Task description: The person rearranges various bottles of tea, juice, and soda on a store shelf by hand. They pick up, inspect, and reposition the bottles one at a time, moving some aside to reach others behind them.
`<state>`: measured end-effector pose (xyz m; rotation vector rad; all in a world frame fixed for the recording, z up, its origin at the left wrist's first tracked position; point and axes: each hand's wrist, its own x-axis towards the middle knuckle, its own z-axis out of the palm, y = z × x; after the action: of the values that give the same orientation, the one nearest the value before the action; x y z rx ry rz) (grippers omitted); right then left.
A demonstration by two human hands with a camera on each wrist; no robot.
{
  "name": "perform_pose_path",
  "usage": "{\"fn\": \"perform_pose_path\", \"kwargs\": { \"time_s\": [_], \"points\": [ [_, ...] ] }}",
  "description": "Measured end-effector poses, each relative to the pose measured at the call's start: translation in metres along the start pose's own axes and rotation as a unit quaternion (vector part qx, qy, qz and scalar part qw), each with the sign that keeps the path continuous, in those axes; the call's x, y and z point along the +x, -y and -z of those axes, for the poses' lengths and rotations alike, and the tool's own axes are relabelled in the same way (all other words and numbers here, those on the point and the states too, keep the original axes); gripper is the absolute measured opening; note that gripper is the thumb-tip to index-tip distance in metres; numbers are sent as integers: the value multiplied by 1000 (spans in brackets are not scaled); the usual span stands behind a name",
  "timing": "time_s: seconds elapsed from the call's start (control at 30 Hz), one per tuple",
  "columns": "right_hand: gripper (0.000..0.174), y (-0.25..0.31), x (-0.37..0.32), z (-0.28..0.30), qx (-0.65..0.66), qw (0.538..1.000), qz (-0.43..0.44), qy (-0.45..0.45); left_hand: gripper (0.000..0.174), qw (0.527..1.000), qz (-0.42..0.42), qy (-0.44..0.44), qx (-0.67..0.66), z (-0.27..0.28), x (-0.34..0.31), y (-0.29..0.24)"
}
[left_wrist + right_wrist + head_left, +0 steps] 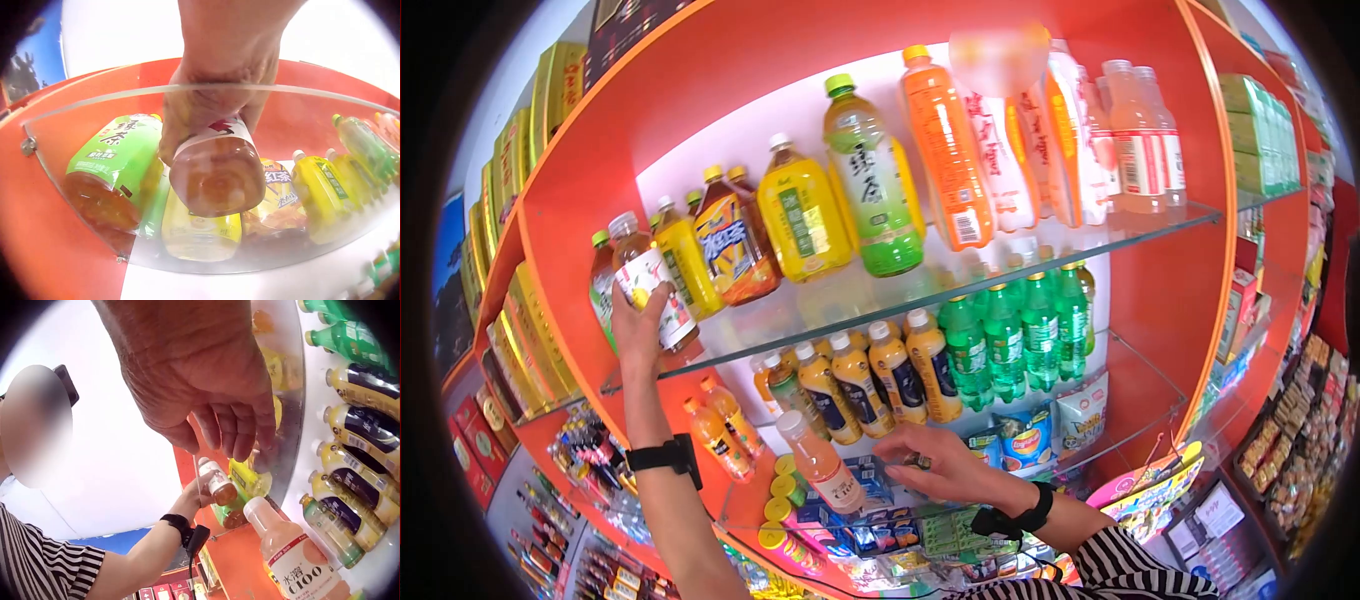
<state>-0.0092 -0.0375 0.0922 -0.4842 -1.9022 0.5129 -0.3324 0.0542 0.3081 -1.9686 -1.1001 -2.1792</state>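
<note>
My left hand [638,330] grips a bottle of amber drink with a white label [643,275] at the left end of the upper glass shelf. The left wrist view shows the base of this drink bottle [215,181] from below, fingers wrapped round its label. Lower down, my right hand [950,465] has loosely bent fingers and holds nothing. Just left of it stands a pink drink bottle [820,465] with a white cap; its C100 label [300,569] reads clearly in the right wrist view. That hand is apart from the bottle.
Beside the gripped bottle are a yellow tea bottle [805,215], a large green tea bottle [875,190] and an orange bottle [945,150]. The glass shelf edge [960,292] crosses between the hands. Beneath it stand green soda bottles [1005,335] and several dark-labelled bottles [895,380].
</note>
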Motion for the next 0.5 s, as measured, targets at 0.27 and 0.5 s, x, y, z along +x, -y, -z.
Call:
{"fn": "perform_pose_path", "kwargs": {
  "time_s": [0.27, 0.5],
  "points": [
    [29, 16, 5, 19, -22, 997, 63, -45, 59, 994, 32, -9, 100, -12, 11, 6],
    [30, 10, -5, 14, -63, 992, 75, -75, 72, 964, -159, -9, 211, -11, 34, 43]
  ]
}}
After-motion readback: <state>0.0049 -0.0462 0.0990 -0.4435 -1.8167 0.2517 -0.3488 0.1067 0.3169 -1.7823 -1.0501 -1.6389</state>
